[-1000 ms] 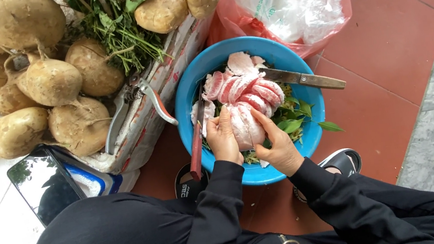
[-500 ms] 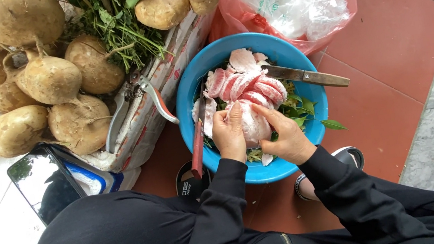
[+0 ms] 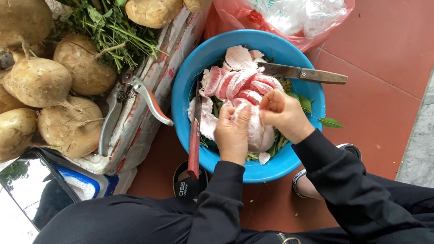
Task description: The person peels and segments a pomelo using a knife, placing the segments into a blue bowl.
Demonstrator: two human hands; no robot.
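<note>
I see my left hand [image 3: 233,131] and right hand [image 3: 282,114] with fingers clamped on a pale peeled fruit piece [image 3: 254,131] over the blue bowl [image 3: 183,95], beside pink segments [image 3: 239,80] and a knife [image 3: 303,73].

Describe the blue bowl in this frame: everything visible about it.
The blue bowl is round, looks like plastic, and sits upright on the red tiled floor. It holds pink peeled fruit segments over green leaves. A wooden-handled knife lies across its right rim, and a red-handled tool leans over its left rim. The left hand and right hand work inside it.
</note>
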